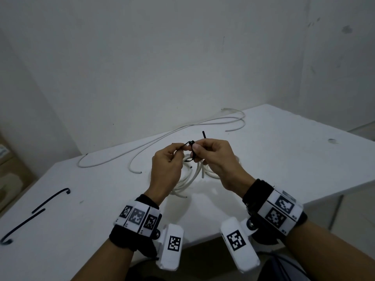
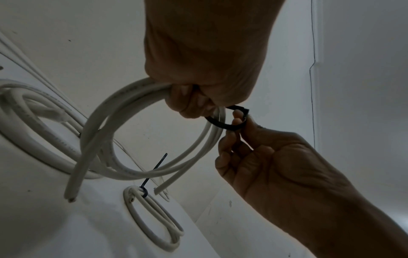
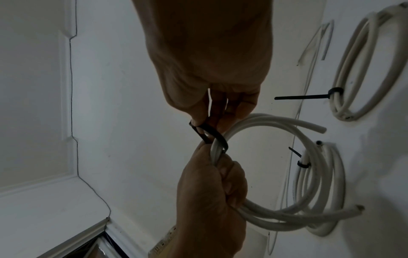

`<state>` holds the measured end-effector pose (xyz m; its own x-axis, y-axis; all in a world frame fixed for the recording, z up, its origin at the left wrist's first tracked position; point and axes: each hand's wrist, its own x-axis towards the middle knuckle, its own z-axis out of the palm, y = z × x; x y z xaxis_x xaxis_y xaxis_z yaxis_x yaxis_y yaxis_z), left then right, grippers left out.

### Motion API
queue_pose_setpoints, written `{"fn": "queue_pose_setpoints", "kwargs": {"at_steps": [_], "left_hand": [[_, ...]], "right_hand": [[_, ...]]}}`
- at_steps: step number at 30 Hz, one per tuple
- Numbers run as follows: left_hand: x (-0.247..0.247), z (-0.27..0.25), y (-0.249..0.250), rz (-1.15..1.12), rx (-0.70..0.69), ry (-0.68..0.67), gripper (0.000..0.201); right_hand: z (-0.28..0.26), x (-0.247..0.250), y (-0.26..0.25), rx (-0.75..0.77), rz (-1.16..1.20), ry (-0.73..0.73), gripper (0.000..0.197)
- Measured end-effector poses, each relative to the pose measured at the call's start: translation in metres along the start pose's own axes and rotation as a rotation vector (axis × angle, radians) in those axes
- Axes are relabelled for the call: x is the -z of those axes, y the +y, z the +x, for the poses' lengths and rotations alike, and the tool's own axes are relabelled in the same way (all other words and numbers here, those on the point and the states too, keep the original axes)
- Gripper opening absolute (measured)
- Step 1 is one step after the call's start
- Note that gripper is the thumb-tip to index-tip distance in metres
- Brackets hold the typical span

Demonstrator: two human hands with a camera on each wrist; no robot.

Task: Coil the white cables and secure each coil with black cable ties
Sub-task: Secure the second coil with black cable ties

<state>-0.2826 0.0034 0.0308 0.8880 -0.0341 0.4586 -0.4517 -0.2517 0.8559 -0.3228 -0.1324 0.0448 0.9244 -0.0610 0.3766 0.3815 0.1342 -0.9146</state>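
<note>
Hands point(image 1: 168, 161) work above white table point(image 1: 284, 151), bare wall point(image 1: 162, 57).

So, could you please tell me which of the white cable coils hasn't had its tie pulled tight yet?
The coil gripped in the left hand; its black tie still forms a loose loop.

I see a white table point(image 1: 284, 151) set against a white wall. On its far part lie long loose white cables point(image 1: 154, 140), running from the back edge toward the middle in open curves. At the near left lie 2 loose black cable ties point(image 1: 34, 213), side by side, each hooked at one end. From the wrist views I count 2 tied cable coils point(image 3: 366, 69) lying flat on the top, each cinched by a black tie with its tail sticking out. A small dark mark point(image 1: 332, 140) shows at the right.
</note>
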Motion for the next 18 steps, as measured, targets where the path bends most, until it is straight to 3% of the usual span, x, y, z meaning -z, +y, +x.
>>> {"fn": "queue_pose_setpoints", "kwargs": {"at_steps": [18], "left_hand": [[-0.0029, 0.0009, 0.002, 0.038, 0.025, 0.001, 0.032]], "right_hand": [[0.0015, 0.0057, 0.0029, -0.066, -0.041, -0.007, 0.017]]}}
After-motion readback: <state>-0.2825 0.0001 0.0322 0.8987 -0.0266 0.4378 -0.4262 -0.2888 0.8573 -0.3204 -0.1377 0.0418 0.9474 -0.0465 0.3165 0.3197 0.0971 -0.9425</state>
